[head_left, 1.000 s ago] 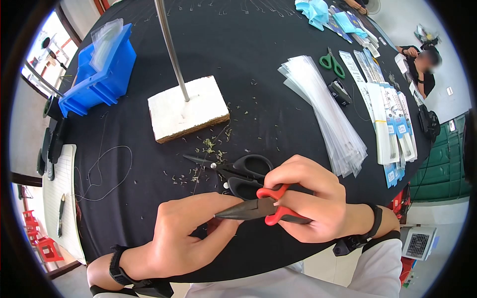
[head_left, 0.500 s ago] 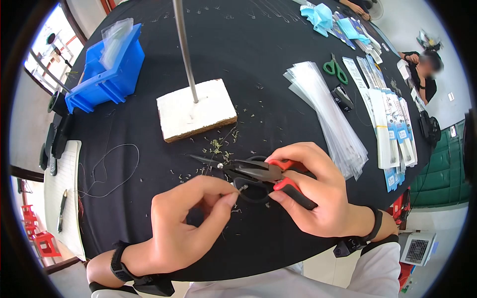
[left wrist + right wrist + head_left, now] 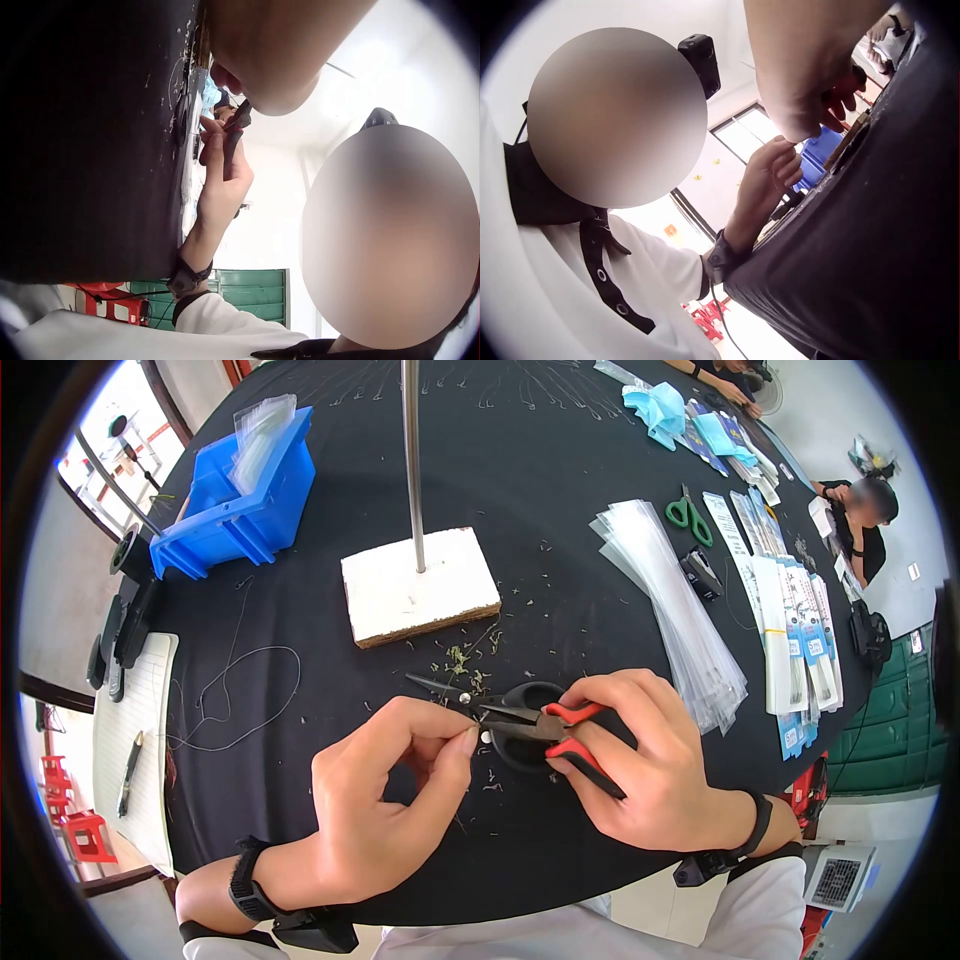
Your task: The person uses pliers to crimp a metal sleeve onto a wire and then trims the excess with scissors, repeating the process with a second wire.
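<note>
In the head view the right hand (image 3: 650,765) grips red-handled pliers (image 3: 535,726), their jaws pointing left at the left hand's fingertips. Thumb and forefinger of the left hand (image 3: 390,800) pinch something very small, mostly hidden by the fingertips. The plier tips reach those fingertips; whether they touch is unclear. Black scissors (image 3: 515,755) lie on the black cloth beneath the pliers. The left wrist view shows the right hand (image 3: 223,180) around the pliers; the right wrist view shows the left hand (image 3: 769,176) with bent fingers.
A white block (image 3: 420,585) with an upright metal rod stands beyond the hands, green scraps (image 3: 460,658) near it. Blue bin (image 3: 240,510) and notebook (image 3: 130,740) are left; clear sleeves (image 3: 680,620), green scissors (image 3: 688,518) and packets (image 3: 790,630) right. People sit at the far right.
The plier jaws first lay at the left fingertips, then drew up and away, and are now back near them. The view has shifted, so the table things appear further right.
</note>
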Demonstrator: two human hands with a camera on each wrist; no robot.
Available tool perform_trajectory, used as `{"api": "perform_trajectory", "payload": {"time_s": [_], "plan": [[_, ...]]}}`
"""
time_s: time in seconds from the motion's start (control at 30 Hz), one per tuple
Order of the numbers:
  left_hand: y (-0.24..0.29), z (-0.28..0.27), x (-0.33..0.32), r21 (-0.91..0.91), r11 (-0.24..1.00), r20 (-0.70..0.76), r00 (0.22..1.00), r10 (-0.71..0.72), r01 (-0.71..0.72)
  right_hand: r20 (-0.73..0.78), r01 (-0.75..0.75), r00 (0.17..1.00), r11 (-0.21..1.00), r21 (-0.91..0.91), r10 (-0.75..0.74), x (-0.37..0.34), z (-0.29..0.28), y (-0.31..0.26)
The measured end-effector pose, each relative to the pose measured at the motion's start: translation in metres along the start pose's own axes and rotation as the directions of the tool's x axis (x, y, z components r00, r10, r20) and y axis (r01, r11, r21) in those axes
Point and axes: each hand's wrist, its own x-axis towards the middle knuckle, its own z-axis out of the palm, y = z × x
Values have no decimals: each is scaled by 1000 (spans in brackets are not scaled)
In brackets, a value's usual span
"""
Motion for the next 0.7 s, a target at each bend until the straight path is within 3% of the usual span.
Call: {"api": "perform_trajectory", "payload": {"time_s": [0.27,0.57,0.7], "plan": [[0,1,0,48,997,-33,998,56,-54,-76,16,997,998,-56,-20,2,1,-2],[-1,2,0,24,999,-21,999,45,-44,-59,71,995,994,-79,-76,-2,3,0],[-2,2,1,21,996,24,996,84,-85,-90,62,994,998,9,-61,-4,5,3]]}}
